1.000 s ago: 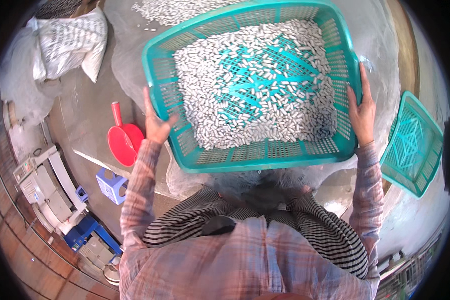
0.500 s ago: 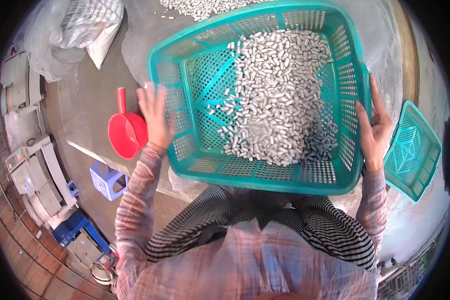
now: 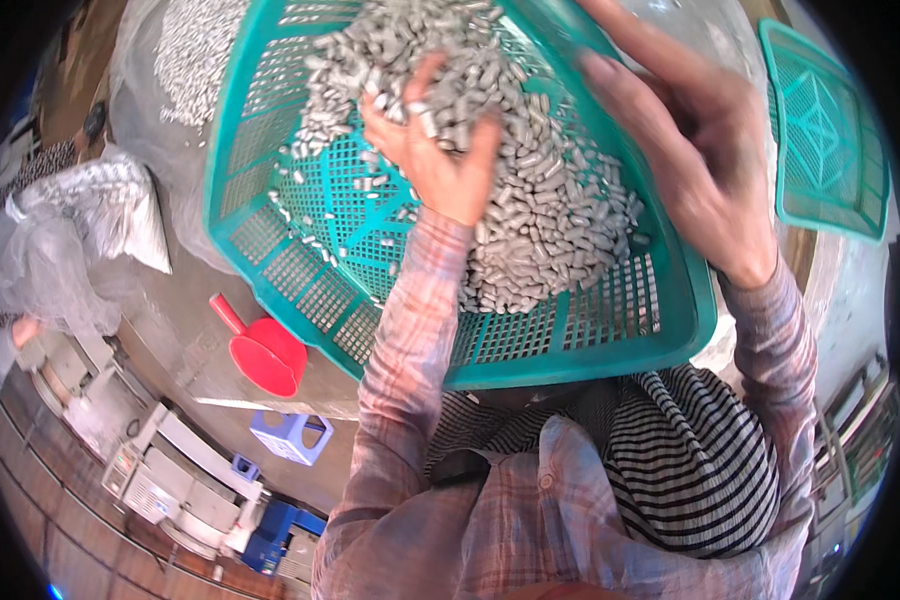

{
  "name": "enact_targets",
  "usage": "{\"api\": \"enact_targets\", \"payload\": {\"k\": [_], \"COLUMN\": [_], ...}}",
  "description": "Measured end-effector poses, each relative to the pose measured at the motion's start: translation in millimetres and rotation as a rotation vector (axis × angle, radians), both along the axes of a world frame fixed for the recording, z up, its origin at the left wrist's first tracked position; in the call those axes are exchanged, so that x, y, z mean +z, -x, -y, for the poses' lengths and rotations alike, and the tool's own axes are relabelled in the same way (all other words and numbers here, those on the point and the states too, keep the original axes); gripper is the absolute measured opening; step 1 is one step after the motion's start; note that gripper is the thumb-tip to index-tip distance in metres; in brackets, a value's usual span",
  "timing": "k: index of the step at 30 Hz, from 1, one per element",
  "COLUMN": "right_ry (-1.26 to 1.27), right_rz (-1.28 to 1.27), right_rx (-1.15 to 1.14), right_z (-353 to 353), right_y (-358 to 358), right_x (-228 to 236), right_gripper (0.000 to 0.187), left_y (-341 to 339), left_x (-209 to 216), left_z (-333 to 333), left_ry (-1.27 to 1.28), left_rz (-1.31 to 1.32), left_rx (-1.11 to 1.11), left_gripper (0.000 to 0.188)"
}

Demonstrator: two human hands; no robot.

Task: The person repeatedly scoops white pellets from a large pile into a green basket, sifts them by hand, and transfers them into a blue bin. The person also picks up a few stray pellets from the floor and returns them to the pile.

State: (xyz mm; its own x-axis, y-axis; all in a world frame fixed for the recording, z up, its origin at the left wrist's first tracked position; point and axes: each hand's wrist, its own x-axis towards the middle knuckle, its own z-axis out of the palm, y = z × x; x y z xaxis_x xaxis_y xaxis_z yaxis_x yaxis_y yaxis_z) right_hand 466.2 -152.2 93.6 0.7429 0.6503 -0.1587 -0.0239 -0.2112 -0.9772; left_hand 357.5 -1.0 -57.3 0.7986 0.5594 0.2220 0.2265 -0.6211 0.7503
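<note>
A large green plastic basket point(image 3: 570, 355) is in front of me, turned at an angle. It holds a heap of short, silvery-grey, capsule-like pieces point(image 3: 540, 240), with several strays on the bare mesh. My left hand point(image 3: 440, 160) reaches into the heap, fingers spread and touching the pieces; some lie against its fingers. At the basket's right side, my right hand point(image 3: 705, 150) has its thumb over the rim and its other fingers outside, blurred and partly out of sight at the top.
A red scoop point(image 3: 270, 355) lies left of the basket. More small pieces point(image 3: 200, 60) spread over plastic sheeting beyond it, near a white sack point(image 3: 110, 210). A second green basket point(image 3: 830, 130) is at right. Below stands a purple stool point(image 3: 292, 437). Another person's hand point(image 3: 25, 330) shows at far left.
My left hand has left the space beside the basket and is now among the pieces. The basket has turned and the heap has shifted. My right hand has moved up along its side.
</note>
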Motion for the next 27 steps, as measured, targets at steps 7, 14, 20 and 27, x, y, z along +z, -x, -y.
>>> {"api": "enact_targets", "payload": {"k": [7,14,20,27], "right_ry": [0.046,0.109,0.011,-0.027], "right_rz": [-0.060,-0.008,0.104,0.088], "right_rx": [0.062,-0.011,-0.018,-0.108], "right_z": [0.2,26.0,8.1,15.2], "right_y": [-28.5,-6.7,-11.2,-17.9], "right_x": [8.7,-29.4,-28.7,-37.6], "right_gripper": [0.043,0.043,0.044,0.041], "left_y": [88.2,52.2,-64.1,89.6], "left_x": [17.8,-50.3,-23.0,-5.3], "left_z": [38.8,-78.9,-16.6,27.7], "left_ry": [-0.250,-0.317,-0.221,-0.291], "left_rz": [-0.203,-0.320,0.003,-0.436], "left_rx": [-0.732,0.062,0.028,-0.967], "left_gripper": [0.048,0.040,0.051,0.065]}}
